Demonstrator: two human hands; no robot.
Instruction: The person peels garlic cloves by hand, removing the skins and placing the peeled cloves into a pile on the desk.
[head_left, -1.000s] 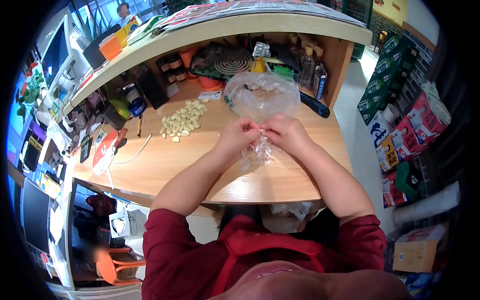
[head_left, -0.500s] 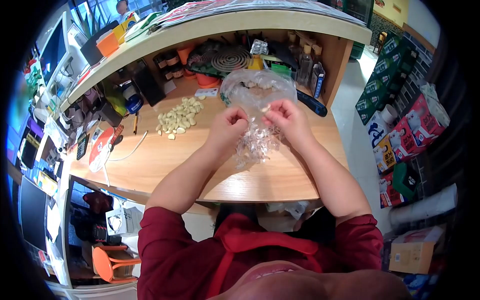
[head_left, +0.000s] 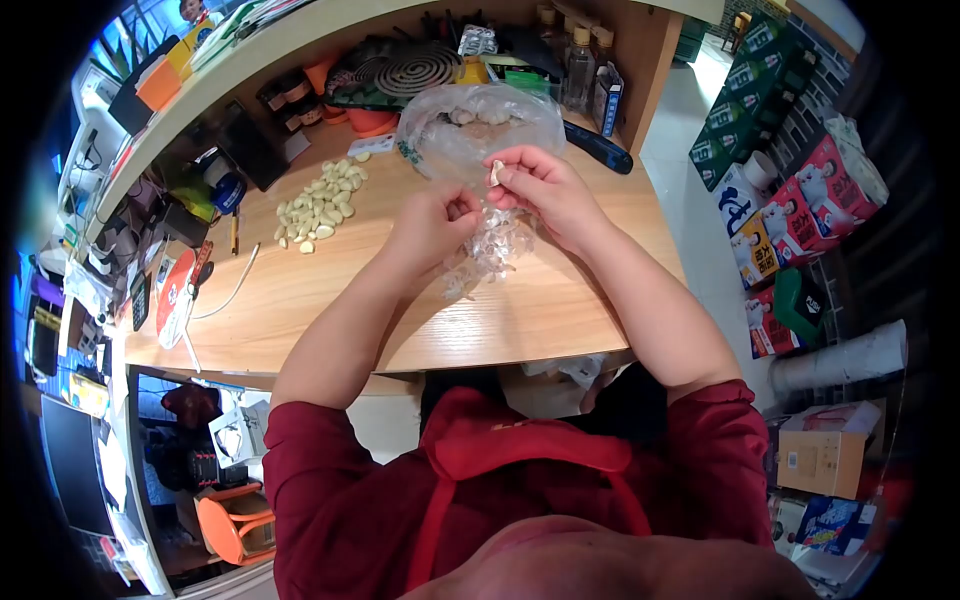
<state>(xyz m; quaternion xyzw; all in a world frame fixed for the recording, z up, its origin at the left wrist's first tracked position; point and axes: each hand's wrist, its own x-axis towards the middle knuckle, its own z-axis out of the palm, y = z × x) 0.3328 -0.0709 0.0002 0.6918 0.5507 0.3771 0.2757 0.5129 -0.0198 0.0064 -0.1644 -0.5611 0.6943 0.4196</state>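
Note:
My right hand (head_left: pixel 548 195) pinches a pale garlic clove (head_left: pixel 495 173) between thumb and fingertips, above the desk. Close by on the left, my left hand (head_left: pixel 436 222) is closed with its fingers curled; whatever is in them, if anything, is hidden. Beneath both hands lies a loose heap of papery garlic skins (head_left: pixel 488 255). A pile of peeled garlic cloves (head_left: pixel 320 205) rests on the wood to the left of my left hand. Just beyond my hands sits a clear plastic bag (head_left: pixel 420 125), with whitish bulbs visible inside.
The wooden desk (head_left: pixel 260 320) has a raised shelf at the back. Under it are a mosquito coil (head_left: pixel 415 68), glass bottles (head_left: pixel 579 70) and a dark-handled tool (head_left: pixel 598 147). A red disc (head_left: pixel 175 297) and white cable (head_left: pixel 238 285) lie left. Boxes (head_left: pixel 800 195) stand on the right.
The view has shifted, so the desk items appear further left and higher. My right hand has lifted away from my left, still holding the clove, which now points upward.

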